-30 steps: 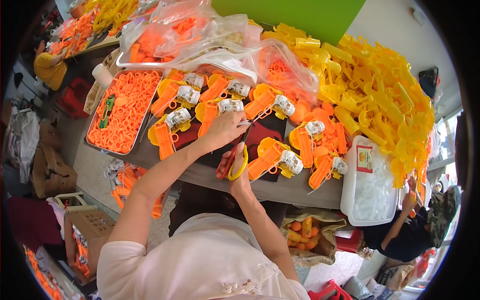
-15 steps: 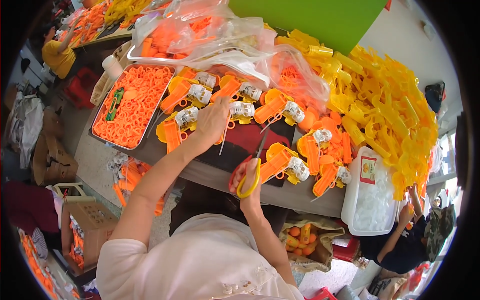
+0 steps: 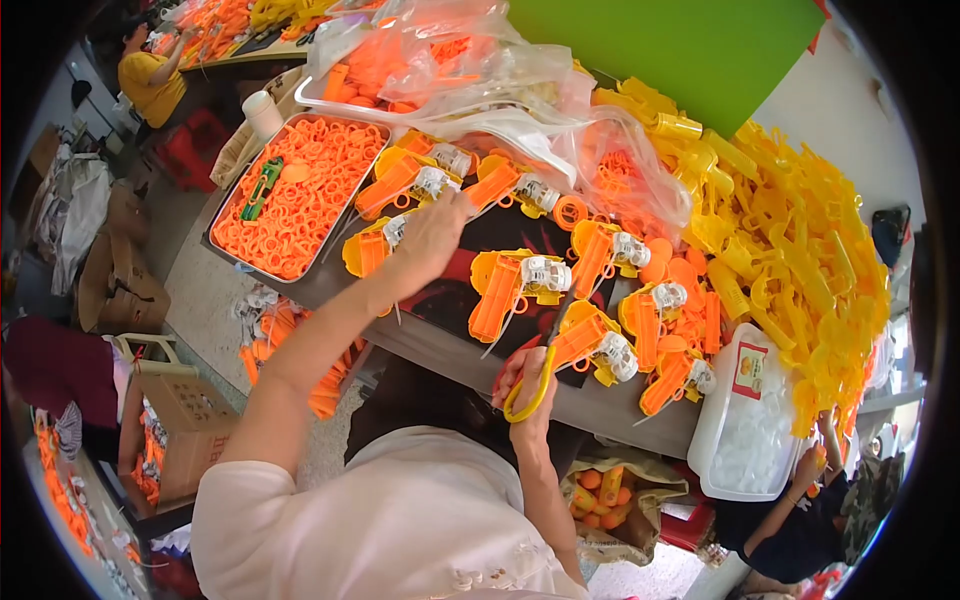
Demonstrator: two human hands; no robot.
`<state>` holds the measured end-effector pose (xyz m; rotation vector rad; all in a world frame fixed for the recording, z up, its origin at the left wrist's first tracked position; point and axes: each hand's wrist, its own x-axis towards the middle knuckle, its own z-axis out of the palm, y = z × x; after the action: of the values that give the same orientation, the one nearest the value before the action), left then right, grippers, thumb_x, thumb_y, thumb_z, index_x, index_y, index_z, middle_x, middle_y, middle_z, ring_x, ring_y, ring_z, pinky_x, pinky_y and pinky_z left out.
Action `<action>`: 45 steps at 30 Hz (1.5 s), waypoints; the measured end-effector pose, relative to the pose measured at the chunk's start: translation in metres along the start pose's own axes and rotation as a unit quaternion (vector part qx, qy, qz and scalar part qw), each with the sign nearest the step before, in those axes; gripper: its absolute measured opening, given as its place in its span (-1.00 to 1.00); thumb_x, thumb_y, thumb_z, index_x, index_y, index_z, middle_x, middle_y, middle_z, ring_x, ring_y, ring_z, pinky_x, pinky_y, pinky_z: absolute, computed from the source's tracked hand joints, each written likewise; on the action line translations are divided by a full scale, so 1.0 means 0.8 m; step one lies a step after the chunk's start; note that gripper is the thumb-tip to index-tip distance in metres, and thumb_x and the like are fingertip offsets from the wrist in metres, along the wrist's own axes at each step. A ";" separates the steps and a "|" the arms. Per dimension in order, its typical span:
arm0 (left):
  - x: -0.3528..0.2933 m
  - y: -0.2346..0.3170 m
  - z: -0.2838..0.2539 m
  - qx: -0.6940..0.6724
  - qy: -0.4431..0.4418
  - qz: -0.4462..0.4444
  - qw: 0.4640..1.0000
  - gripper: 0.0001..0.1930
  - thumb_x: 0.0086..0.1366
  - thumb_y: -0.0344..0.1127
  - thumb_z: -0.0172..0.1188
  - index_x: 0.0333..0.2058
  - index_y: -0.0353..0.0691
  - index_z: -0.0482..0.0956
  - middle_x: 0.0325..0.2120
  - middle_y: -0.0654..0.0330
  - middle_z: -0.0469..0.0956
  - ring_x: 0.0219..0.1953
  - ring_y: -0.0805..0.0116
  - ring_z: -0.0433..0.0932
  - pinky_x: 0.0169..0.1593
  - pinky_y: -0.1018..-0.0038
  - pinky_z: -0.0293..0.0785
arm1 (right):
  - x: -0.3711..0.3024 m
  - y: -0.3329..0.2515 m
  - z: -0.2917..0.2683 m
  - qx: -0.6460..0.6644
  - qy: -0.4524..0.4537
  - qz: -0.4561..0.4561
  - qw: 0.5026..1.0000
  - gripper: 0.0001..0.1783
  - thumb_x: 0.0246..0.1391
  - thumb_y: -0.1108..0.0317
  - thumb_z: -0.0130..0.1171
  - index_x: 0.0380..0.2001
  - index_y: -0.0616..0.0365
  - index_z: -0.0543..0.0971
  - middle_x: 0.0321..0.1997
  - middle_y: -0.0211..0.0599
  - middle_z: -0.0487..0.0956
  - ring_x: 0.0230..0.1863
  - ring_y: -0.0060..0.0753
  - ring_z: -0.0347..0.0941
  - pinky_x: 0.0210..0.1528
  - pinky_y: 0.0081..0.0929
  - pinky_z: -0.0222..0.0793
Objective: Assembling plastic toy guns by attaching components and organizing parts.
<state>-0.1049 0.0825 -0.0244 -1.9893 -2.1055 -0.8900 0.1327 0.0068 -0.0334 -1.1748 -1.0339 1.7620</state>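
A pair of scissors with yellow and red handles (image 3: 546, 378) is in my right hand (image 3: 528, 392), held at the table's front edge with the blades pointing away. My left hand (image 3: 432, 240) reaches over the row of orange and yellow plastic toy assemblies, between one with a clear part (image 3: 434, 183) and another at its left (image 3: 375, 245). Its fingertips are blurred and partly hidden. In front of it, on the dark mat (image 3: 440, 315), lies a toy assembly (image 3: 512, 290) with a thin pale strip hanging from it. Several similar assemblies (image 3: 600, 252) lie to the right.
A metal tray (image 3: 296, 277) of small orange rings, with a green tool (image 3: 263, 190) on top, stands left. Yellow parts (image 3: 770, 220) are heaped right, beside a white tub (image 3: 712, 440) of clear pieces. Plastic bags (image 3: 480, 90) lie behind. Another person's arm (image 3: 790, 505) shows at far right.
My left hand has left one toy assembly, which now lies nearer on the mat, and has shifted left along the row. My right hand still holds the scissors. The whole view has shifted slightly.
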 end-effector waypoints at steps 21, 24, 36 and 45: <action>0.052 -0.075 -0.005 -0.038 -0.267 0.051 0.962 -0.66 0.08 -0.08 0.29 -0.30 -0.24 0.62 -0.26 0.04 0.59 -0.13 0.03 0.56 -0.10 0.14 0.45 | 0.075 0.022 0.131 0.013 -0.169 0.099 0.980 -0.13 0.08 -0.57 -0.27 -0.41 0.17 0.38 -0.59 -0.37 0.32 -0.64 -0.46 0.35 -0.57 -0.46 0.41; 0.053 -0.074 -0.006 -0.058 -0.276 0.035 0.959 -0.63 0.10 -0.04 0.26 -0.27 -0.22 0.62 -0.25 0.03 0.59 -0.11 0.04 0.55 -0.07 0.16 0.45 | 0.080 0.020 0.133 -0.004 -0.161 0.123 0.979 -0.12 0.08 -0.58 -0.28 -0.39 0.18 0.37 -0.61 -0.38 0.32 -0.65 -0.47 0.34 -0.58 -0.47 0.38; 0.042 -0.054 -0.019 -0.052 -0.281 -0.009 0.958 -0.62 0.17 -0.02 0.16 -0.22 -0.22 0.56 -0.26 0.01 0.59 -0.14 0.00 0.56 -0.08 0.13 0.45 | 0.087 0.013 0.134 0.041 -0.137 0.131 0.981 -0.29 0.16 -0.46 -0.18 -0.47 0.06 0.30 -0.67 -0.47 0.24 -0.69 -0.53 0.24 -0.65 -0.55 0.21; -0.056 -0.053 -0.084 -0.052 0.064 -0.167 0.982 -0.88 0.44 -0.32 -0.07 -0.19 -0.23 0.37 -0.49 0.08 0.55 -0.38 0.07 0.60 -0.35 0.23 0.48 | 0.042 0.013 0.081 0.001 -0.159 0.114 0.981 -0.36 0.23 -0.36 -0.15 -0.53 0.04 0.28 -0.69 -0.50 0.21 -0.73 -0.59 0.21 -0.68 -0.61 0.17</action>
<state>-0.1595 0.0121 -0.0037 -1.5918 -2.4024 -1.1682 0.0603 0.0202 -0.0377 -1.0655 -1.1130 2.1839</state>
